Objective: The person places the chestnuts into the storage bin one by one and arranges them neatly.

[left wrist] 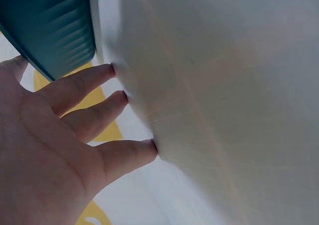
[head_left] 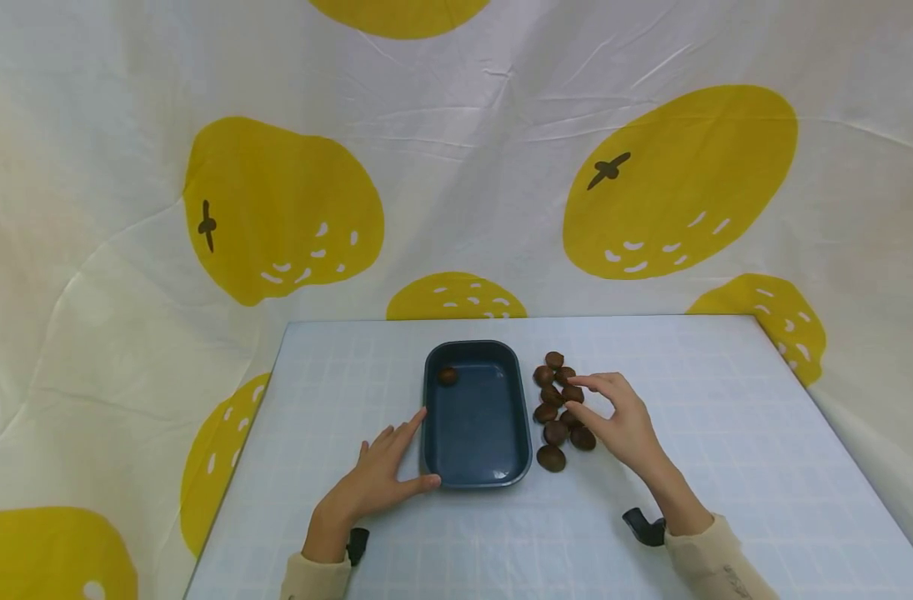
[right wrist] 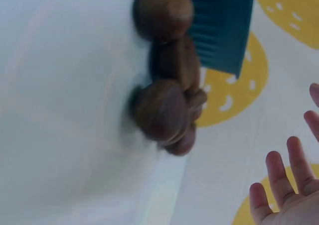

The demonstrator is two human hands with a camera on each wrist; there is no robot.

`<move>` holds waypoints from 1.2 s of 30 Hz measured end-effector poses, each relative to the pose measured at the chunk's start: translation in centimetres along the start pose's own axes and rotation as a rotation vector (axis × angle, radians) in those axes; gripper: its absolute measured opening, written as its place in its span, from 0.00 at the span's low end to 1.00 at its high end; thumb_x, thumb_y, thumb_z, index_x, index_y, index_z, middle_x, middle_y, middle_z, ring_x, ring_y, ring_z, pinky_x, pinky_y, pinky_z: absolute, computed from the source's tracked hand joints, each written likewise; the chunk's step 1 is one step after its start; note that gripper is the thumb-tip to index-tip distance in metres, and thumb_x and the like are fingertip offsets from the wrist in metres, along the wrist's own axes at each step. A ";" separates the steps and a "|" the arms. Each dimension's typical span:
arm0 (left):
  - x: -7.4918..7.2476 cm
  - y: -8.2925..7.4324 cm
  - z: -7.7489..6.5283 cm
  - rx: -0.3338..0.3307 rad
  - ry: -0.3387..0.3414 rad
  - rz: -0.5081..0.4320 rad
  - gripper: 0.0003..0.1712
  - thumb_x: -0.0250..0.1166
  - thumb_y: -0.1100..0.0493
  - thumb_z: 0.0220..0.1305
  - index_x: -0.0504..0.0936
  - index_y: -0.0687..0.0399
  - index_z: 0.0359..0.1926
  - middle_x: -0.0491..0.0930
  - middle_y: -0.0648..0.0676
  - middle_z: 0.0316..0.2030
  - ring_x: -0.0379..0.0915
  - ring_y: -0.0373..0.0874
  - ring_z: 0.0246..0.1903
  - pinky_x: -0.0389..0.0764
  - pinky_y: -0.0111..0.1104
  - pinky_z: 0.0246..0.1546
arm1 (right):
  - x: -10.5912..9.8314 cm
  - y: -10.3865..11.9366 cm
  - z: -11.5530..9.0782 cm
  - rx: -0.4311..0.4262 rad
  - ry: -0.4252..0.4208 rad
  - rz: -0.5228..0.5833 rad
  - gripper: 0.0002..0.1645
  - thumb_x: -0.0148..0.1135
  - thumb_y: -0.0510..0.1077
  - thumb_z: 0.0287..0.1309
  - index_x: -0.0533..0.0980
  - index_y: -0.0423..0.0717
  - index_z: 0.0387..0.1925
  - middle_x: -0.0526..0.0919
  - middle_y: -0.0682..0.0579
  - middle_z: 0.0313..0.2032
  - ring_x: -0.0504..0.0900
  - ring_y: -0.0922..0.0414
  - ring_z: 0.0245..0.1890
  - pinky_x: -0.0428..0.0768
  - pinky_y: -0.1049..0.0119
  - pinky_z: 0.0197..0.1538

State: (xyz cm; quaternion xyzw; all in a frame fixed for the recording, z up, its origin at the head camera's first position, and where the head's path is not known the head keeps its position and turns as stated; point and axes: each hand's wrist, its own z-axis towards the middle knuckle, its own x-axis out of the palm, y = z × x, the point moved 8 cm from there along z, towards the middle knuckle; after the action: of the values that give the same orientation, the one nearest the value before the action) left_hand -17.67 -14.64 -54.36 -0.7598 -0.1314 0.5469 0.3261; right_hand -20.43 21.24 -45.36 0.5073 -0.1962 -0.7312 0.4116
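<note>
A dark blue rectangular tray (head_left: 477,433) lies on the table with one brown chestnut (head_left: 447,377) near its far left corner. My left hand (head_left: 373,479) touches the tray's left side, fingers spread and thumb at the near left corner. To the right of the tray lie several loose chestnuts (head_left: 555,432) in a cluster. Over the cluster's right side is my right hand (head_left: 624,423), its thumb and index finger apart on either side of a chestnut (head_left: 572,394). In the right wrist view the other fingers (right wrist: 277,172) extend away from the chestnuts (right wrist: 162,110).
A pale checked cloth covers the table (head_left: 726,417). Behind it hangs a white cloth (head_left: 464,167) printed with large yellow fruit. Dark straps (head_left: 644,527) show at both wrists, by the light sleeves (head_left: 714,554).
</note>
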 end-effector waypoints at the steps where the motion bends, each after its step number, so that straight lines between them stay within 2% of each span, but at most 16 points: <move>1: 0.0 0.0 0.0 0.001 0.001 0.000 0.59 0.67 0.25 0.53 0.42 0.17 0.78 0.54 0.48 0.76 0.44 0.64 0.74 0.38 0.72 0.63 | -0.1 -0.3 -0.2 0.001 -0.003 -0.013 0.23 0.75 0.36 0.54 0.82 0.46 0.53 0.79 0.51 0.48 0.73 0.57 0.50 0.70 0.68 0.50; 8: 0.1 0.0 0.1 -0.014 0.007 0.003 0.59 0.67 0.24 0.53 0.40 0.13 0.77 0.54 0.47 0.76 0.43 0.63 0.74 0.37 0.71 0.64 | -0.6 -2.2 -1.7 0.014 0.000 -0.076 0.22 0.75 0.34 0.53 0.83 0.42 0.52 0.79 0.48 0.47 0.73 0.54 0.50 0.70 0.65 0.51; 15: 0.0 0.1 0.1 -0.015 0.000 -0.001 0.59 0.67 0.24 0.53 0.41 0.15 0.77 0.54 0.48 0.76 0.43 0.63 0.74 0.37 0.71 0.64 | -0.2 -4.0 -2.9 0.045 0.048 -0.128 0.26 0.77 0.36 0.51 0.82 0.44 0.53 0.78 0.46 0.47 0.74 0.49 0.50 0.72 0.50 0.50; 20: -0.1 -0.1 0.0 0.000 -0.010 -0.003 0.58 0.67 0.25 0.53 0.42 0.17 0.78 0.55 0.49 0.76 0.44 0.64 0.74 0.37 0.72 0.63 | 0.5 -4.9 -3.7 0.070 0.121 -0.110 0.27 0.78 0.39 0.51 0.81 0.44 0.54 0.77 0.44 0.50 0.73 0.46 0.53 0.71 0.44 0.53; 24: 0.0 0.1 0.1 -0.009 -0.002 -0.001 0.58 0.67 0.25 0.53 0.41 0.15 0.77 0.54 0.49 0.76 0.44 0.64 0.74 0.37 0.71 0.64 | 1.1 -5.6 -4.3 0.124 0.201 -0.086 0.31 0.79 0.41 0.50 0.79 0.44 0.57 0.75 0.42 0.53 0.72 0.42 0.56 0.70 0.39 0.56; 29: 0.2 0.2 0.0 -0.021 0.006 -0.004 0.58 0.67 0.24 0.53 0.40 0.12 0.76 0.53 0.48 0.76 0.43 0.63 0.74 0.37 0.71 0.64 | 1.4 -6.4 -4.7 0.167 0.252 -0.096 0.32 0.79 0.43 0.49 0.79 0.46 0.57 0.75 0.41 0.54 0.71 0.40 0.58 0.69 0.37 0.58; 36: 0.1 0.1 0.0 -0.020 0.001 -0.006 0.59 0.67 0.24 0.52 0.40 0.12 0.76 0.52 0.47 0.76 0.43 0.62 0.75 0.36 0.70 0.65 | 1.5 -6.7 -4.9 0.151 0.257 -0.138 0.27 0.79 0.42 0.49 0.82 0.50 0.53 0.76 0.43 0.53 0.72 0.40 0.56 0.70 0.37 0.56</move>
State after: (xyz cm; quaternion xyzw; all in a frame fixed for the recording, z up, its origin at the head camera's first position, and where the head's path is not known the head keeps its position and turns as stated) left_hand -17.60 -14.69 -54.55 -0.7629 -0.1391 0.5441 0.3204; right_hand -18.95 24.57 -52.92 0.6382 -0.1612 -0.6701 0.3429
